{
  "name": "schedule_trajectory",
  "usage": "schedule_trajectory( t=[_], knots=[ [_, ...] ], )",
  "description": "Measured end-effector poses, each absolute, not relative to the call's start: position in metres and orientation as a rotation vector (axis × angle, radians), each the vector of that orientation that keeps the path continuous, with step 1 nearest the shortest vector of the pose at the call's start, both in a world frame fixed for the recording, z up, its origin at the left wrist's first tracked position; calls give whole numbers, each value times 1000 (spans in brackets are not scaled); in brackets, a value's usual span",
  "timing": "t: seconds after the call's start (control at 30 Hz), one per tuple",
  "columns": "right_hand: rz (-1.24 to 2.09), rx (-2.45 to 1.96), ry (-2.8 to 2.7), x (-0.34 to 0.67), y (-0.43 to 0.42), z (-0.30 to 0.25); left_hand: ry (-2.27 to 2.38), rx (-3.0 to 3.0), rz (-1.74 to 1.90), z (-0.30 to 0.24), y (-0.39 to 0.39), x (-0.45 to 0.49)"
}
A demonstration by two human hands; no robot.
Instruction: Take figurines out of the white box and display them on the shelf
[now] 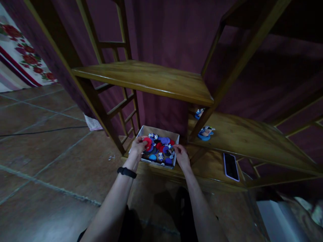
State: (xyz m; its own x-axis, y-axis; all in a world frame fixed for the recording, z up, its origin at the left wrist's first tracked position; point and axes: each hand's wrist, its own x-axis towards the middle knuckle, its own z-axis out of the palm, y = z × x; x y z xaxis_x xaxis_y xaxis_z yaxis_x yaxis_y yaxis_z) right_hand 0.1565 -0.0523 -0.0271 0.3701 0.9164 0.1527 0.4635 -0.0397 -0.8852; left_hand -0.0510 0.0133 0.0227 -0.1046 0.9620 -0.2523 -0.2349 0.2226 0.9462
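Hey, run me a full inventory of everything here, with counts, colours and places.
Shelf unit: one, brown, centre to right
Curtain: maroon, behind shelf unit, panels uncountable
Box: one, white outside, bottom shelf
Discs: many, mostly red, purple, blue, in box
Small figures: several, white-blue, in box
Figurines: two, blue bases, by right upright
Phone: one, black screen, purple edge, bottom shelf
Cable: one, black, floor left
Floral cloth: one, white-red, upper left
Pale object: one, unclear, lower right
Floor: one, brown tiles, below
Wristband: one, black, left wrist
Left hand: one, bare, holding red disc
Right hand: one, bare, at box's right edge
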Motion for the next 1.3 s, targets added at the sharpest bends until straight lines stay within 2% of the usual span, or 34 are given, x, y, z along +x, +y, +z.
schedule_trajectory(
  t=[0.23,0.6,0.7,0.83,1.03,1.3],
  knots=[
    [622,-1686,-1242,155,-55,-24,1299,845,1192,29,12,-52],
    [544,-1716,-1202,152,-52,-21,1393,798,1386,36,23,-77],
    [546,-1715,-1181,152,-52,-19,1386,861,1313,33,21,-74],
    [548,-1695,-1201,150,-51,-18,1263,1011,1038,24,20,-66],
    [565,-1695,-1209,151,-50,-29,1395,928,1374,29,29,-80],
    [614,-1625,-1452,120,-20,-23,1178,583,1439,47,25,-101]
  ],
)
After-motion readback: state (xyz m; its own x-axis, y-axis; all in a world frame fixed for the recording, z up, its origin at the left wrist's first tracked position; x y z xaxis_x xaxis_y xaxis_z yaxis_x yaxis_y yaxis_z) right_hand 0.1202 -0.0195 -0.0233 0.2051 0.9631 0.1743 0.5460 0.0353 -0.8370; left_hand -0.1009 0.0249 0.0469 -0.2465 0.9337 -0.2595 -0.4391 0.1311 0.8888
